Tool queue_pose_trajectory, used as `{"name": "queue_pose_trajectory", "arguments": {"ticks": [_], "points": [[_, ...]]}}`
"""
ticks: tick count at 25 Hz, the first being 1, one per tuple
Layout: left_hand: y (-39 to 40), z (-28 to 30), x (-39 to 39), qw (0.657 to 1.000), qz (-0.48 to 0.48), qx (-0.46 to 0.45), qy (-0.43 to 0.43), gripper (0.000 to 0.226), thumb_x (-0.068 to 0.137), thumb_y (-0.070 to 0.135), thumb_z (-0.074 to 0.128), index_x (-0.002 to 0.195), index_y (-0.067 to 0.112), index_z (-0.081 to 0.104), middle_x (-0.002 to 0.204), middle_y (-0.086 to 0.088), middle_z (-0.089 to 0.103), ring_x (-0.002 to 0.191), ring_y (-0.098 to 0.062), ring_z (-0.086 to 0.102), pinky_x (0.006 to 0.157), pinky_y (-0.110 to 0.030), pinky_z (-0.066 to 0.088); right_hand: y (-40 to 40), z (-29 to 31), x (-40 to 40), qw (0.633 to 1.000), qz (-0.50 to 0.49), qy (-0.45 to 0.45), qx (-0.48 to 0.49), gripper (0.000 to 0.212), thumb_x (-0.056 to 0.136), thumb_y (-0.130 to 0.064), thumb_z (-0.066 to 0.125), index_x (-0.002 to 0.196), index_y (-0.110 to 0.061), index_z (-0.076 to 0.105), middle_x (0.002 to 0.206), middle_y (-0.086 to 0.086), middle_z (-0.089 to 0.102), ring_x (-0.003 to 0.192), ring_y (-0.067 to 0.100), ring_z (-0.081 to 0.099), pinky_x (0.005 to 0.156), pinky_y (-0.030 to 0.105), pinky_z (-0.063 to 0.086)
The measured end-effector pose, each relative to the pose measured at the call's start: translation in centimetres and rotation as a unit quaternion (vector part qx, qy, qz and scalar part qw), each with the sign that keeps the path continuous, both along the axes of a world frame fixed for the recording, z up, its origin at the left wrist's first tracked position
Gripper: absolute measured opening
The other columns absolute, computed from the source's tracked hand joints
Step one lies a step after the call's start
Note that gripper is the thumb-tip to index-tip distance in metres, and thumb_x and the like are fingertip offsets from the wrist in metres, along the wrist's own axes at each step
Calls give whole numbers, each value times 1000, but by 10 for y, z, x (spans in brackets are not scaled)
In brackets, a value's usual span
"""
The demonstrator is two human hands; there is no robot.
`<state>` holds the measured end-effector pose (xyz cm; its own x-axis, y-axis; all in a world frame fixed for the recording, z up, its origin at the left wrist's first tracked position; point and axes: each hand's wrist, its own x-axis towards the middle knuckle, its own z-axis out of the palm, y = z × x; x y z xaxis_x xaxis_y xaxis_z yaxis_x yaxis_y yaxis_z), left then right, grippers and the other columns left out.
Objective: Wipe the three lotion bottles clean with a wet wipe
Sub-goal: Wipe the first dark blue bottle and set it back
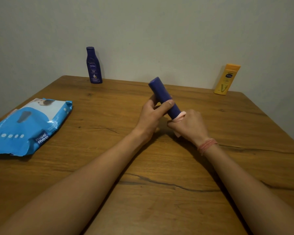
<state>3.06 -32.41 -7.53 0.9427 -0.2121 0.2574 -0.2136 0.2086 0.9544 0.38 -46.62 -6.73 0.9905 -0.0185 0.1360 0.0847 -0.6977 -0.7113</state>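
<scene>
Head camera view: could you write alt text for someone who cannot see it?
A person's left hand holds a dark blue bottle tilted above a wooden table while the right hand wipes its lower end with a wet wipe. A Nivea bottle, yellow bottle and wipes pack sit around.

wooden table (159,192) — wipes pack (29,126), two bottles (93,66)

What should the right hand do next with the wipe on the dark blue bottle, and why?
Probably slide the wipe up the tilted dark blue bottle. The right hand grips the wipe round its lower end only, while the left hand holds the middle, so the upper part looks unwiped.
</scene>
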Motion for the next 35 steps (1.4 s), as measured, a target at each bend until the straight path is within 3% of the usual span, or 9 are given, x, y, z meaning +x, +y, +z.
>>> {"name": "queue_pose_trajectory", "arguments": {"ticks": [3,6,9,14,18,22,26,29,35], "points": [[7,3,1,991,-111,-70,29,39,88,14,53,127,19,51,129,-9,65,120,-29,61,104,-45,48,-9,1,0,958,124,179,185,23,82,-20,72,95,-10,56,73,6,62,54,12,57,45,21,41],[13,6,-2,961,-219,-154,72,48,87,9,44,134,14,51,129,-12,65,117,-27,62,102,-44,49,-19,-5,1,820,303,305,378,17,79,-20,75,85,-12,61,58,4,58,38,7,49,35,18,31],[16,8,-4,932,-281,-204,106,48,84,5,41,128,13,58,120,-10,68,111,-25,64,102,-42,49,-18,-14,4,770,377,338,389,17,77,-26,78,78,-16,65,57,1,59,36,5,46,36,23,19],[9,4,9,968,-103,-201,106,41,93,13,54,133,5,50,119,-10,67,98,-22,65,76,-32,57,0,-12,8,822,232,228,467,39,92,-45,56,106,-8,60,74,8,59,45,6,47,35,14,26],[13,-3,24,978,25,-173,117,32,100,30,53,129,16,50,107,-7,70,90,-19,65,82,-38,55,0,-6,11,912,9,100,398,41,98,-43,46,123,-12,56,88,5,70,48,7,54,41,19,40],[6,-8,23,965,-8,-151,214,59,100,54,40,136,8,48,103,-14,68,81,-22,65,78,-38,53,3,1,4,953,-8,-16,301,34,86,-32,68,114,-20,53,94,6,66,72,15,64,51,22,52],[1,-10,17,953,-57,-158,253,60,98,55,43,131,6,56,110,-19,68,95,-30,66,91,-46,53,22,-4,-2,963,85,-97,239,32,80,-50,68,97,-24,60,99,3,66,90,30,65,77,57,54],[-13,-9,2,948,-94,-159,258,53,101,48,40,130,8,59,109,-16,69,93,-25,68,84,-39,55,21,-8,4,976,26,-184,111,54,82,-51,66,130,-35,46,112,-28,45,112,18,51,95,46,48],[-22,-4,-17,964,-174,-29,200,52,102,51,34,128,12,57,97,-11,65,77,-18,61,66,-30,51,4,-10,16,962,-111,-212,130,106,76,-75,53,153,-32,-5,163,-1,1,148,19,12,118,49,18]]}}
